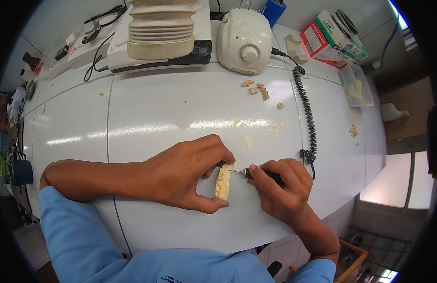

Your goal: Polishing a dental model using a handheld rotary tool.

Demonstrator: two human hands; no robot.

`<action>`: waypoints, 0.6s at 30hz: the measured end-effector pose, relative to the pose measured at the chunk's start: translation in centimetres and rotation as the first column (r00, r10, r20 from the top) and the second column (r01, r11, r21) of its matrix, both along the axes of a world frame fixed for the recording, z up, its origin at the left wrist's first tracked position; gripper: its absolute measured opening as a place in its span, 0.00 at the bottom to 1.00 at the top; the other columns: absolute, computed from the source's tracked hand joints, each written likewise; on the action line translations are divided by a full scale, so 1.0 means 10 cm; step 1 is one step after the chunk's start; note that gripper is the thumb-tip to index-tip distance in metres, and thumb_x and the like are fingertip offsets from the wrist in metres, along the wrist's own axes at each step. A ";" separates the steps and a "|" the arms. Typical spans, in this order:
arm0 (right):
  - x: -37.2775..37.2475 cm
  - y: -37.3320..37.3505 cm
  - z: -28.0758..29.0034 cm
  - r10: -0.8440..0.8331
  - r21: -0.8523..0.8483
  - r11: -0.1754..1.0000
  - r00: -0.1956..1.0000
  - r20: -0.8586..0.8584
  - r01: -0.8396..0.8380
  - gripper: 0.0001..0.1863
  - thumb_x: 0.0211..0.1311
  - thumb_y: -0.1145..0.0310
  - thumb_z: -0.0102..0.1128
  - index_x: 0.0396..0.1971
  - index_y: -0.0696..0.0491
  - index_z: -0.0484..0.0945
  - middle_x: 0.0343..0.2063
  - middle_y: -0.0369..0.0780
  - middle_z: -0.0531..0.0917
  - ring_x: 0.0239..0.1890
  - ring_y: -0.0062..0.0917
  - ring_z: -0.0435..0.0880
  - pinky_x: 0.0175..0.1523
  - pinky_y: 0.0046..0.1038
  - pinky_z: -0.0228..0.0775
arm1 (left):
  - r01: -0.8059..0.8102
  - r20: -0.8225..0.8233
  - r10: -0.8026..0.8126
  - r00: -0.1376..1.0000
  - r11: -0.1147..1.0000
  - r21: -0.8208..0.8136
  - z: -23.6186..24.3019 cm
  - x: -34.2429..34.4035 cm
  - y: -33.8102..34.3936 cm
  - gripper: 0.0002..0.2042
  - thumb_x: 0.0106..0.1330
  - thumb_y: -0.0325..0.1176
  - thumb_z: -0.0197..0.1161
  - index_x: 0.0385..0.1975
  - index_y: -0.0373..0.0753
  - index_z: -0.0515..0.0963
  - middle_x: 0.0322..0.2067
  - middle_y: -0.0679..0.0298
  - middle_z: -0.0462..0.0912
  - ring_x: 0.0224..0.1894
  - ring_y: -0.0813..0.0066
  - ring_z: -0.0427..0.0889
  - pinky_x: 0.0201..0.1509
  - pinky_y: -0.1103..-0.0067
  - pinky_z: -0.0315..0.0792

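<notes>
My left hand [185,174] grips a pale yellow dental cast [222,184] by its two ends, between fingers at the top and thumb at the bottom, with the row of moulded teeth facing up. My right hand [284,188] holds a black rotary handpiece [250,172] like a pen. Its thin metal bit points left and appears to touch the cast near its upper part. A coiled black cord [309,113] runs from near my right hand up to a white control box with a dial [243,40].
Small cast pieces [264,93] and yellow dust [246,141] lie on the white tabletop [67,118]. A white machine with bellows [160,28] stands at the back. At right are cardboard boxes [322,37] and a clear plastic container [355,85]; a teal mug [21,172] is at left.
</notes>
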State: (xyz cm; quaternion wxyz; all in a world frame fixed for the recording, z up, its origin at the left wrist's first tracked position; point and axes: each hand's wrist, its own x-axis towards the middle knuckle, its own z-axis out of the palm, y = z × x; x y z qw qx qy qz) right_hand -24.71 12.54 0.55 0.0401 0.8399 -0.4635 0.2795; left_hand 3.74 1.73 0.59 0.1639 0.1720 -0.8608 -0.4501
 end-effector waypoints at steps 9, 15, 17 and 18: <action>0.00 0.01 0.00 -0.017 0.006 1.000 1.000 -0.014 0.017 0.16 0.61 0.65 0.86 0.49 0.47 0.99 0.36 0.36 0.88 0.34 0.25 0.85 0.37 0.30 0.71 | 0.006 0.014 -0.006 1.000 1.000 -0.002 0.01 0.00 0.00 0.37 0.59 0.43 0.92 0.64 0.32 0.80 0.46 0.60 0.78 0.37 0.71 0.81 0.42 0.74 0.81; 0.00 0.00 0.00 -0.016 0.015 1.000 1.000 -0.025 0.016 0.17 0.61 0.64 0.86 0.50 0.47 0.99 0.37 0.36 0.88 0.34 0.26 0.85 0.37 0.30 0.71 | 0.014 0.004 -0.014 1.000 1.000 0.000 0.00 0.00 -0.01 0.38 0.58 0.43 0.92 0.64 0.32 0.80 0.45 0.60 0.78 0.38 0.71 0.81 0.42 0.74 0.80; 0.00 0.01 -0.01 0.005 0.009 1.000 1.000 -0.002 -0.005 0.17 0.61 0.64 0.86 0.50 0.47 0.99 0.37 0.36 0.88 0.34 0.26 0.85 0.37 0.31 0.71 | 0.013 0.010 -0.013 1.000 1.000 -0.003 0.01 0.00 -0.02 0.38 0.58 0.43 0.91 0.64 0.32 0.80 0.45 0.60 0.78 0.38 0.71 0.81 0.42 0.74 0.80; 0.00 0.01 -0.01 0.006 0.012 1.000 1.000 -0.002 -0.006 0.17 0.61 0.64 0.86 0.50 0.47 0.99 0.37 0.36 0.88 0.34 0.26 0.85 0.37 0.31 0.71 | 0.013 0.017 -0.013 1.000 1.000 -0.008 0.01 0.00 -0.02 0.38 0.58 0.42 0.91 0.64 0.32 0.80 0.45 0.60 0.78 0.38 0.71 0.81 0.42 0.74 0.80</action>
